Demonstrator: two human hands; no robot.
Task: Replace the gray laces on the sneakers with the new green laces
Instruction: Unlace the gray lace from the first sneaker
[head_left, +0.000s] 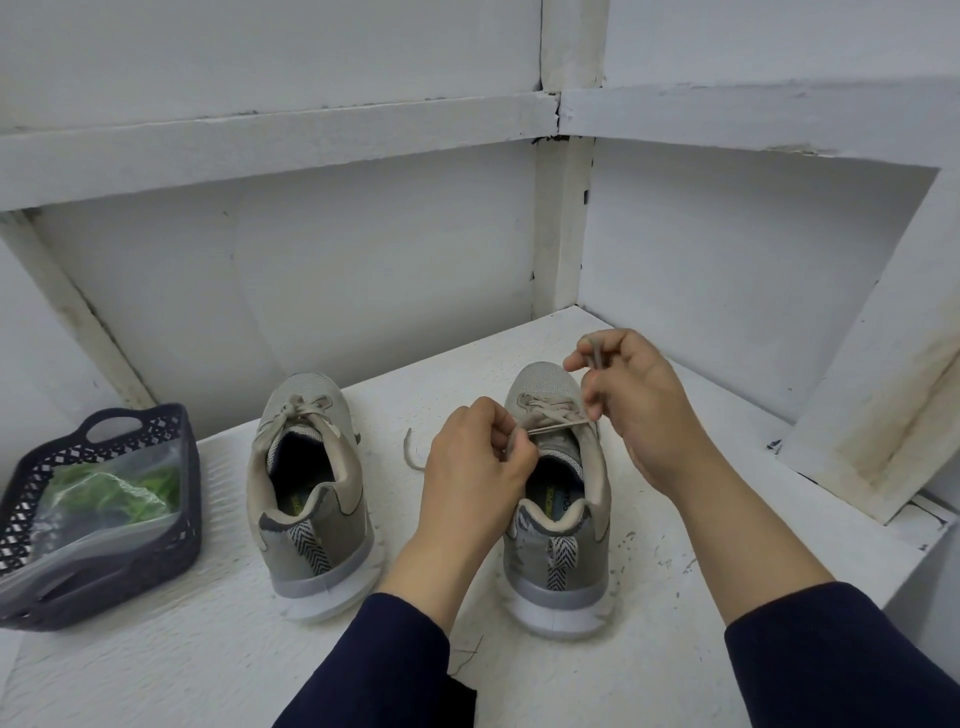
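Looking down from the head view, we are seeing the left hand (470, 465) pinching the gray lace (558, 427) at the right sneaker (563, 561) on the white surface (218, 670). The right hand (644, 410) is pinching the lace's raised end. The left sneaker (311, 499) is standing beside, laced. The green laces (150, 486) are lying bagged in the dark basket (171, 545), far left.

Soft, even, slightly cool light fills the scene; where it comes from I cannot tell. Shadows are weak: a pale grey band lies on the white counter (675, 561) under the heels of the sneakers (311, 499). The plastic bag (104, 514) gives a mild sheen. The middle is sharp, with the gray lace (558, 427) between the left hand (472, 462) and the right hand (639, 410) clear. The wide lens bends the wall ledge (260, 150) near the edges, and the sleeves (841, 660) look a little soft.
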